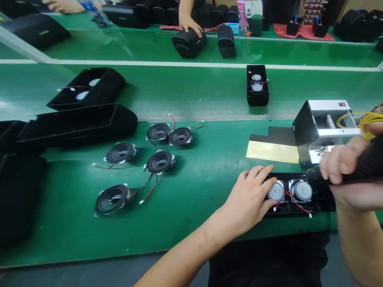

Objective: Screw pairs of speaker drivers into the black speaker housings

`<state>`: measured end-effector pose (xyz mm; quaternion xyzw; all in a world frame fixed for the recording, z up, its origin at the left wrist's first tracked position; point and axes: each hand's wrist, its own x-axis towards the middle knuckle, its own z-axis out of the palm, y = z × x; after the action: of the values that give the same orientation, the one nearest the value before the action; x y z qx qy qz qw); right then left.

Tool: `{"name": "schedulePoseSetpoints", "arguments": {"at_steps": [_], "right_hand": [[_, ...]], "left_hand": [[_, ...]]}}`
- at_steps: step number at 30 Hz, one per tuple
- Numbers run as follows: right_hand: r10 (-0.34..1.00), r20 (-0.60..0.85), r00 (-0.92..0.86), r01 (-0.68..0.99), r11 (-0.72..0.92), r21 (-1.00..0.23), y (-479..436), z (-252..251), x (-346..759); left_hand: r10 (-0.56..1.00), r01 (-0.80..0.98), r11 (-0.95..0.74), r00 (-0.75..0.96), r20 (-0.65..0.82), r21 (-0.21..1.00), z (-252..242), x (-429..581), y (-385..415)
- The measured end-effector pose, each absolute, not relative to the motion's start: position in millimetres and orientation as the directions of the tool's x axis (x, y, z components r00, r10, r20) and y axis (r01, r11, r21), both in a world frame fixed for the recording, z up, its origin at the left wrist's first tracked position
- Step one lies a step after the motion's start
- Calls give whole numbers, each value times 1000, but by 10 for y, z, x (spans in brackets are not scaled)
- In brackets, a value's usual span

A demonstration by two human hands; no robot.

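At the lower right lies a long black speaker housing (pixel 321 199), open side up. Two round speaker drivers (pixel 302 190) sit inside it with their backs showing and red wires crossing between them. My left hand (pixel 251 193) grips the housing's left end, thumb on the near side and fingers reaching over the far side. Wrapped around a black electric screwdriver (pixel 363 161) is my right hand (pixel 341 167), above the housing's right part. The tool points left and is blurred; its tip's contact cannot be made out.
Several loose speaker drivers (pixel 160 162) with wires lie left of centre. Black housings (pixel 80 125) crowd the left side. A silver screw feeder (pixel 326 127) stands behind my right hand, beside a yellow sheet (pixel 272 152). Another housing (pixel 257 97) sits farther back. Across the bench, a person's hand (pixel 190 26) touches a black speaker.
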<state>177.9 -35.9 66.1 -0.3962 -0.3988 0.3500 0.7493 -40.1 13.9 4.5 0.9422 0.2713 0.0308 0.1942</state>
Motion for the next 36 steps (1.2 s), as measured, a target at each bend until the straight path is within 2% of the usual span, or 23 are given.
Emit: {"name": "schedulePoseSetpoints", "arguments": {"at_steps": [2, 8, 15, 23, 29, 36], "right_hand": [[844, 313, 435, -236, 442, -865, -201, 644, 1600], [905, 298, 303, -153, 355, -922, -47, 367, 1611], [888, 296, 353, -194, 378, -905, 7, 266, 1561], [910, 321, 263, -169, 371, -913, 31, 225, 1587], [932, 261, 251, -241, 321, -916, 23, 209, 1575], [945, 265, 191, -190, 300, -935, -5, 86, 1502]], "left_hand": [[526, 507, -767, 848, -66, 392, 41, -391, 157], [523, 501, -742, 848, -83, 445, 44, -379, 189], [531, 504, -739, 844, -74, 447, 7, -380, 191], [535, 496, -734, 843, -55, 465, -7, -383, 196], [529, 494, -735, 846, -65, 464, -1, -380, 197], [515, 493, -749, 853, -79, 443, 20, -366, 213]]}}
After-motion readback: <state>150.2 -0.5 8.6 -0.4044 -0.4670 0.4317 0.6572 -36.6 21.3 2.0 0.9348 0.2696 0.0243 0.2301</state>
